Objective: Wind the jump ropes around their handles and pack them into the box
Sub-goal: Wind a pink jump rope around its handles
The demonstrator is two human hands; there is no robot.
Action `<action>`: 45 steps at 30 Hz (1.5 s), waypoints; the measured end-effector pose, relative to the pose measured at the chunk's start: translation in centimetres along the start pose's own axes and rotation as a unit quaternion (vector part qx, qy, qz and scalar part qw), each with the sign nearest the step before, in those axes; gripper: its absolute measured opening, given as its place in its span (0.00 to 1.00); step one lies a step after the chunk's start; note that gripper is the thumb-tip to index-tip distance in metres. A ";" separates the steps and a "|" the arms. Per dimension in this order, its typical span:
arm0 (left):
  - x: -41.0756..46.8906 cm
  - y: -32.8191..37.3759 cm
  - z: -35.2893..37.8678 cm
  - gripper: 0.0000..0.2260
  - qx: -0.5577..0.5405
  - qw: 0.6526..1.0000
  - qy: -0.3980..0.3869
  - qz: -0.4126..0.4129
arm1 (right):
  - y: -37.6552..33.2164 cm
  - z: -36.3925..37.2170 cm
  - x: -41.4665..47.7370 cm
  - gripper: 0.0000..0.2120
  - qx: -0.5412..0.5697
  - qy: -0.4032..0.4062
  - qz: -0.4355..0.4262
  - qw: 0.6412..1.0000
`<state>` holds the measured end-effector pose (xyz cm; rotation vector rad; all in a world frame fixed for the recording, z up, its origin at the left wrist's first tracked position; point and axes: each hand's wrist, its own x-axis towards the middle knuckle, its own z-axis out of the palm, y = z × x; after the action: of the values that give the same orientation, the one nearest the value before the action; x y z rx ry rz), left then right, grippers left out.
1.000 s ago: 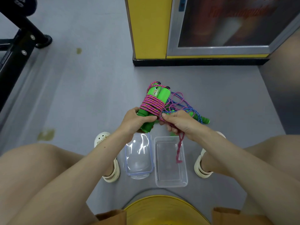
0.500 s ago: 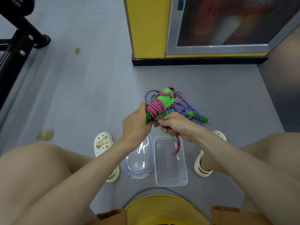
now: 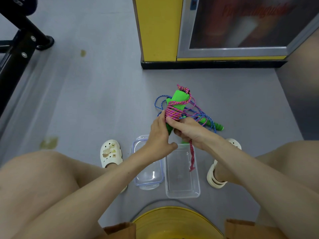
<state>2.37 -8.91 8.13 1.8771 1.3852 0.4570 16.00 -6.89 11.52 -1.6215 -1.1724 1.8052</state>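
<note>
I hold a pair of green jump-rope handles [image 3: 179, 99] with pink rope [image 3: 172, 113] wound tightly round them. My left hand [image 3: 159, 135] grips the lower end of the handles. My right hand [image 3: 188, 130] pinches the pink rope at the coil, and a loose pink tail [image 3: 192, 157] hangs from it over the clear plastic box [image 3: 183, 192]. A second jump rope, blue [image 3: 159, 102] with green handles [image 3: 214, 125], lies unwound on the floor behind my hands.
The box's clear lid [image 3: 148, 178] with blue rim lies left of the box, between my two white clogs [image 3: 110, 152]. A yellow cabinet [image 3: 158, 31] with a glass door stands ahead; a black metal frame [image 3: 19, 49] is at far left. My knees flank the box.
The wound bundle has tilted from upright to leaning right and come lower. My left hand shifted from under the coil to the handles' lower end; my right hand moved closer to the coil.
</note>
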 end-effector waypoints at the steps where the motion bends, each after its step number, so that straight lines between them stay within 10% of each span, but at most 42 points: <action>1: 0.0 0.1 0.1 0.49 -0.022 1.000 -0.007 -0.010 | 0.0 -0.1 0.0 0.18 -0.012 0.008 -0.005 1.000; 12: 1.3 0.6 -3.6 0.34 -0.413 0.885 -0.046 -0.210 | 0.1 -0.6 0.2 0.23 0.015 0.066 -0.003 0.998; 17: 1.2 -0.1 -4.6 0.23 -0.455 0.846 -0.154 -0.231 | -0.2 -0.7 -0.3 0.25 0.006 0.023 -0.012 1.000; 23: 1.1 0.6 -4.2 0.24 -0.479 0.835 -0.102 -0.251 | -0.1 -0.6 -0.5 0.32 -0.080 0.033 -0.022 0.996; 36: 1.7 -0.3 -4.3 0.28 -0.125 0.978 0.020 -0.166 | 0.9 -1.1 0.3 0.17 -0.078 0.024 0.027 0.996; 45: 1.5 -0.2 -4.0 0.23 0.130 0.982 0.067 -0.117 | 1.0 -0.8 0.6 0.12 -0.022 0.001 0.075 0.997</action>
<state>0.11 -6.07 10.47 1.8812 1.8053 0.2995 16.86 -6.77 10.42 -1.7790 -1.1233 1.8804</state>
